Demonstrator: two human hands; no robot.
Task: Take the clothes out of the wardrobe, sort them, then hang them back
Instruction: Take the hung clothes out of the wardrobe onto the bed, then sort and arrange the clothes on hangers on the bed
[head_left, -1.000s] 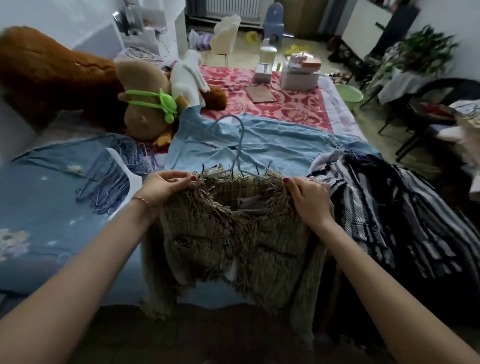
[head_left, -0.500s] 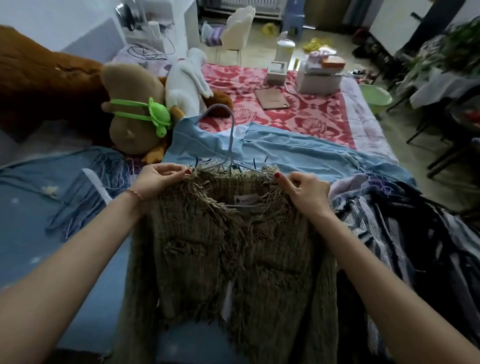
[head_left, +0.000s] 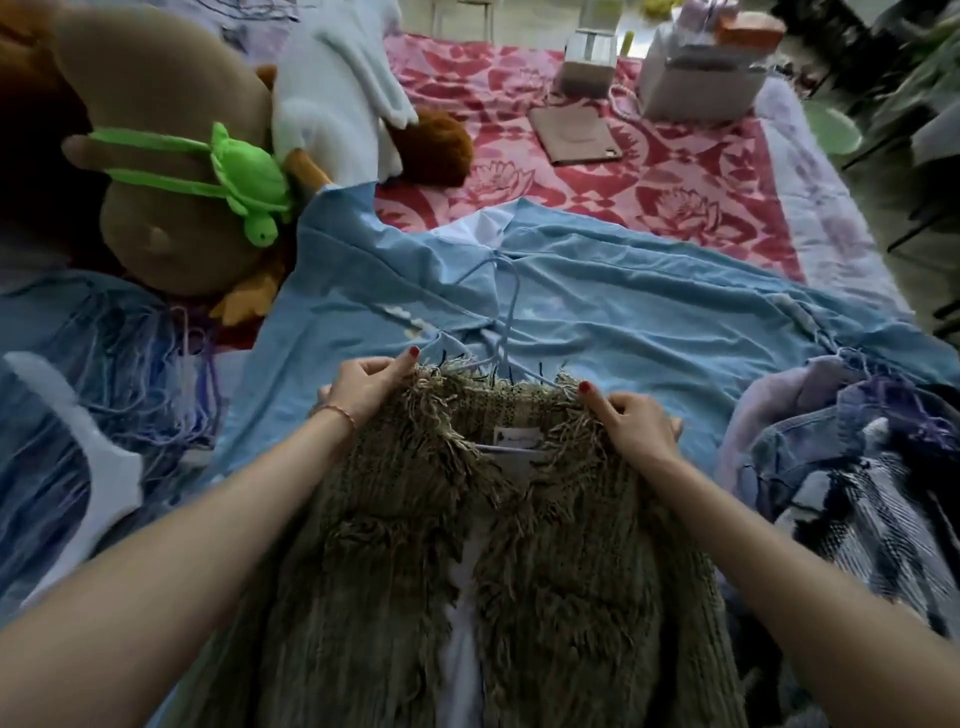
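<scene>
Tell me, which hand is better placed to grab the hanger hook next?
Probably the left hand. Both hands pinch the cardigan at its shoulders, but the hanger hook rises just beside the left thumb, while the right hand sits farther off.

Two hands, the left hand (head_left: 366, 387) and the right hand (head_left: 631, 423), are gripping one shaggy olive cardigan (head_left: 493, 561), which is hanging on one pale hanger (head_left: 506, 332). Beyond the cardigan one light blue garment (head_left: 623, 312) is lying spread, and to the cardigan's right one striped dark garment (head_left: 857, 499) is lying heaped. Up and left of the cardigan three plush toys are sitting: one tan bear (head_left: 171, 171), one green turtle (head_left: 249, 182) and one white goose (head_left: 332, 93).
</scene>
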